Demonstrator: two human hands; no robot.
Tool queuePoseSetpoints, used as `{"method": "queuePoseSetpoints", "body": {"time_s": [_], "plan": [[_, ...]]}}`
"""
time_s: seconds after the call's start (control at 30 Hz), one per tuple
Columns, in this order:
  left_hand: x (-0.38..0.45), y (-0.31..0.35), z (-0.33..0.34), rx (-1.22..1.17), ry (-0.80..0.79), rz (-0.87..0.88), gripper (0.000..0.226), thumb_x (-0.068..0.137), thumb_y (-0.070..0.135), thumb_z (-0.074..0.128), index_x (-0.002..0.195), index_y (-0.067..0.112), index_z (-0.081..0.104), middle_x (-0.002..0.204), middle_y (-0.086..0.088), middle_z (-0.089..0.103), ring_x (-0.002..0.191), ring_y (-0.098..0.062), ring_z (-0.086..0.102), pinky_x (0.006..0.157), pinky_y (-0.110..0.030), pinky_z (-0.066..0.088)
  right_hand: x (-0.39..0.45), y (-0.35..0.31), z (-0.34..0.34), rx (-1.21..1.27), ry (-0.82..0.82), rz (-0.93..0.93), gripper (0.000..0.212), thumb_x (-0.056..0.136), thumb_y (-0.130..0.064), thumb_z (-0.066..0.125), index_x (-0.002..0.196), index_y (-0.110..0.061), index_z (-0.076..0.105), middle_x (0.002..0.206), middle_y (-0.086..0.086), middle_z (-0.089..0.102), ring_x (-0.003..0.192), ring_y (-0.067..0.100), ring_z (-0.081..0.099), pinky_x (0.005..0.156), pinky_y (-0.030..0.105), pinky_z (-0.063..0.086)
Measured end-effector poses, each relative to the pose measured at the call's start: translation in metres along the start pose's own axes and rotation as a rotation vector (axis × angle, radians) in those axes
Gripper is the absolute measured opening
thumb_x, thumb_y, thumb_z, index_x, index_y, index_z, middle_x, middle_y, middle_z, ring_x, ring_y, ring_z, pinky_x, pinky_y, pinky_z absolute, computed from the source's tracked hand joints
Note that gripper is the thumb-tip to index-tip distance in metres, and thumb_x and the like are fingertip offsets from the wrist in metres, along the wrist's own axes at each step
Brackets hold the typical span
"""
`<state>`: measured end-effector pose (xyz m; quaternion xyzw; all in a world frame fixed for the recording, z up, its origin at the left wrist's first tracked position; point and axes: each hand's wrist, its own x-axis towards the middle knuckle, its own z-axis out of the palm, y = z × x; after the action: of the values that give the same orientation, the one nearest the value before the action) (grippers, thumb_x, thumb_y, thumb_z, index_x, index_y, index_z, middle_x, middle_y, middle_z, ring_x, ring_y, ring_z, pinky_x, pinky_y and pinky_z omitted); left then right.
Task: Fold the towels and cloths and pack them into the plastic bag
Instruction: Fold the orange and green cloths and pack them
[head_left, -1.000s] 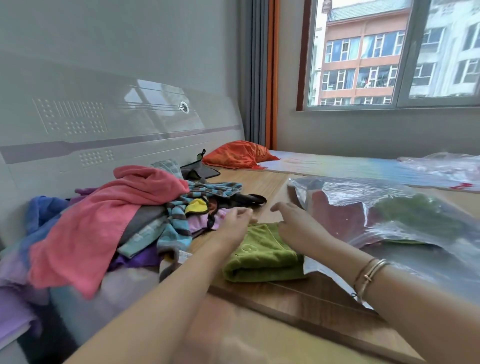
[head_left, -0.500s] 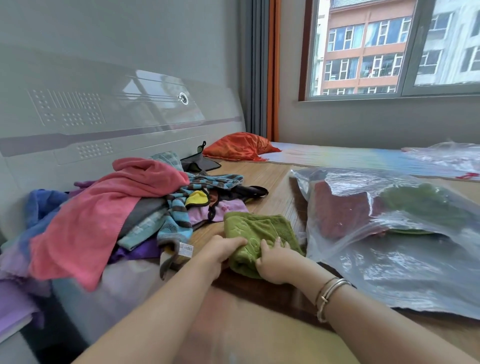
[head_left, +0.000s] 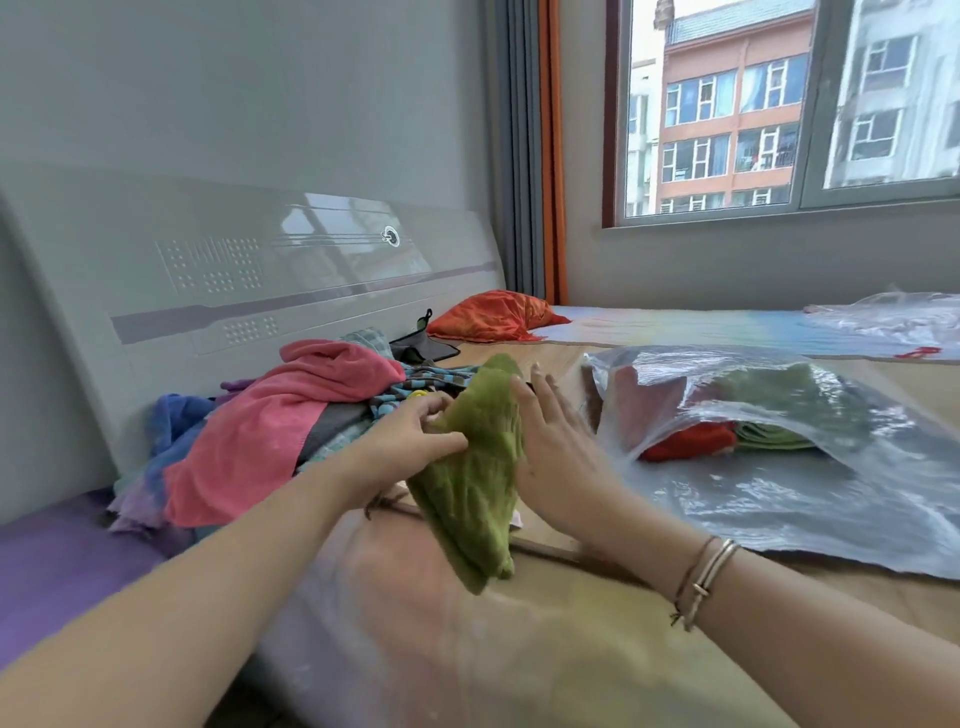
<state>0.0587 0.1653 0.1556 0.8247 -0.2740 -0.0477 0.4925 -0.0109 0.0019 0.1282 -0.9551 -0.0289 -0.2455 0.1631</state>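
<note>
Head view: green towel (head_left: 475, 467) between left hand (head_left: 410, 447) and right hand (head_left: 558, 457).

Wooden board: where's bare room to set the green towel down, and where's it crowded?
Free: near strip of the wooden board, between the right hand and the plastic bag edge; also the far patch between the cloth pile and the bag mouth. Crowded: the pile on the left, the bag on the right.

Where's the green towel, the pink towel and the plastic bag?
green towel (head_left: 478, 467), head view, middle of the fold.
pink towel (head_left: 260, 441), head view, broad middle.
plastic bag (head_left: 779, 499), head view, flat lower sheet.
</note>
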Motion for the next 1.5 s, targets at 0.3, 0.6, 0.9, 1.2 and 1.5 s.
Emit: {"method": "queuePoseSetpoints", "body": {"time_s": [0.3,0.6,0.9,1.2,1.5], "plan": [[-0.063,0.09,0.042,0.14,-0.141,0.177,0.024,0.072,0.015,0.071,0.092,0.03,0.071,0.084,0.009,0.073,0.08,-0.006,0.066,0.075,-0.021,0.051,-0.087,0.008,-0.093,-0.152,0.073,-0.067,0.051,0.079,-0.023,0.053,0.128,-0.021,0.039,0.152,0.0,0.028,0.147,0.018,0.008,0.121,0.037,0.008],[-0.022,0.083,0.155,0.12,0.03,0.363,0.037,0.072,0.067,0.066,0.08,0.032,0.075,0.105,0.006,0.068,0.105,-0.011,0.059,0.095,-0.036,0.045,-0.135,0.089,-0.123,-0.367,0.084,0.305,0.018,0.078,-0.026,0.054,0.091,-0.021,0.042,0.078,-0.006,0.049,0.071,0.017,0.051,0.053,0.028,0.031],[0.047,0.031,0.215,0.49,0.093,0.32,0.04,0.099,0.03,0.043,0.138,0.04,0.047,0.16,0.012,0.014,0.147,-0.023,0.008,0.118,-0.054,0.002,-0.124,0.154,-0.08,-0.507,-0.047,0.217,0.022,0.09,-0.021,0.045,0.111,-0.019,0.039,0.096,-0.002,0.047,0.093,0.023,0.053,0.064,0.031,0.036],[0.072,0.046,0.226,0.302,0.303,0.486,0.083,0.077,-0.012,0.05,0.15,0.023,0.032,0.153,0.01,0.032,0.136,-0.014,0.039,0.107,-0.035,0.041,-0.062,0.186,-0.079,-0.423,0.145,0.409,0.021,0.083,-0.024,0.053,0.101,-0.016,0.047,0.096,0.002,0.054,0.087,0.023,0.053,0.065,0.031,0.04],[0.076,0.047,0.231,0.549,0.383,0.58,0.073,0.082,0.0,0.055,0.147,0.024,0.033,0.151,0.006,0.029,0.137,-0.022,0.034,0.115,-0.043,0.026,-0.022,0.261,-0.095,-0.77,0.212,0.588,0.035,0.096,-0.022,0.044,0.129,-0.01,0.044,0.127,0.012,0.053,0.114,0.03,0.051,0.094,0.037,0.04]]}}
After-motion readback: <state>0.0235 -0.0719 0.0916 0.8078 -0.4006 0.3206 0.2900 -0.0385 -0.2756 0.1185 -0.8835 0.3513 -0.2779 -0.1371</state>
